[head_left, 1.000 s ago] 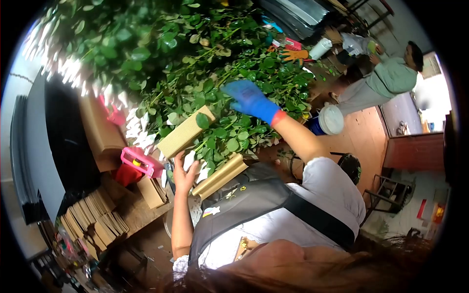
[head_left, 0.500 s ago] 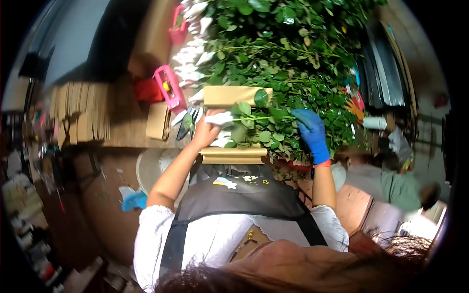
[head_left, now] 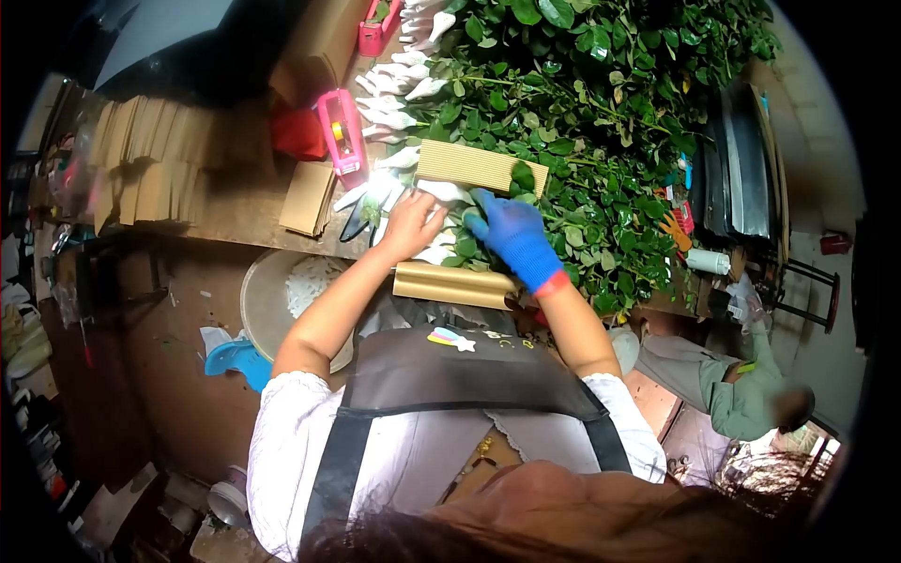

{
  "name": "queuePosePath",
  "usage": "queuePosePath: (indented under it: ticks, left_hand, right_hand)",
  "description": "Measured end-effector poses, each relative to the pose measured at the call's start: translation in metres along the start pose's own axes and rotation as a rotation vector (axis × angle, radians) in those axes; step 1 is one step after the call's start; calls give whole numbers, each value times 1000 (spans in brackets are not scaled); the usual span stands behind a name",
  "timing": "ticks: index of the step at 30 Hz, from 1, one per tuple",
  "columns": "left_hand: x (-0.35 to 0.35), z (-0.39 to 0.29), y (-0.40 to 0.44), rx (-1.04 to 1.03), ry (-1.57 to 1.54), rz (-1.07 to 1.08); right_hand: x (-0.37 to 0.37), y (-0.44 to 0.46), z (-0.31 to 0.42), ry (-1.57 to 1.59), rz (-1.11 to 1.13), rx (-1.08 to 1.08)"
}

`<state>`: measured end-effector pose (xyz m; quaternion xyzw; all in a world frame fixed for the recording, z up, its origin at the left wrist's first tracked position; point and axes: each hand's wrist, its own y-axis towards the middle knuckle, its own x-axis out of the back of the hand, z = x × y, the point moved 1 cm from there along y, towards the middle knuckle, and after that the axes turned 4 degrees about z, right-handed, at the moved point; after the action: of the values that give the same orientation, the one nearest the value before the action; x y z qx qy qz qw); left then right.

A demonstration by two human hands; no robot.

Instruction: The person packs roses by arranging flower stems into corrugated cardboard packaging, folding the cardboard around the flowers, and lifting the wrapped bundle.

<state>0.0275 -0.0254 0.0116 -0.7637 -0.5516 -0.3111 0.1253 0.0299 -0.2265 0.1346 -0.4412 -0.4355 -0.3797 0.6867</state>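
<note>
Spreading over the worktop, the heap of leafy stems lies mostly crosswise, white-wrapped heads to the left and foliage to the right. On its near part sits a corrugated cardboard strip, its long axis running left to right and dipping slightly rightward. A gold-coloured piece lies nearly parallel at the near edge. Between these two are both hands: the gloved right hand, reaching leftward, and the bare left hand, fingers half bent. Just beside their fingertips, a white-wrapped bud points left, its long axis slanting down to the right. Whether either grip is closed on it, I cannot tell.
</note>
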Motion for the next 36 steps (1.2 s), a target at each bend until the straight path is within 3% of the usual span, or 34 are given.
queuePosePath:
  ticks: [2, 5, 8, 9, 17, 20, 22, 24, 25, 28, 31, 35, 36]
  left_hand:
    - [5, -10, 2, 7, -2, -74]
    - [5, -9, 7, 178, -160, -26]
    - [12, -19, 12, 283, -89, -29]
    - [14, -22, 12, 257, -82, -70]
    - [28, -11, -10, 0, -206, -239]
    - [14, -7, -31, 304, -536, -412]
    - [46, -11, -29, 337, -695, -692]
    - [63, 20, -36, 374, -594, -584]
    - [65, 34, -37, 343, -569, -426]
    - [42, 26, -20, 317, -287, -223]
    - [20, 24, -2, 525, -327, 123]
    - [6, 9, -4, 423, -572, -163]
    - [6, 9, -6, 476, -624, -186]
  right_hand:
    - [-26, 22, -14, -36, 23, -30]
    - [-30, 25, -12, -59, 99, -118]
    - [-44, 21, -22, -130, -62, -35]
    - [-30, 24, -13, -109, 107, -127]
    - [-45, 34, -18, -99, 133, -179]
    - [-49, 33, -18, -87, 123, -171]
    - [-43, 31, -15, -73, 138, -172]
    - [-38, 30, -15, -44, 159, -163]
    - [-35, 29, -16, -31, 151, -140]
    - [-37, 28, -12, -67, 111, -126]
    - [-50, 30, -13, -113, 46, -129]
    - [-64, 29, -17, -152, -59, -98]
    - [-65, 30, -18, -141, -69, -89]
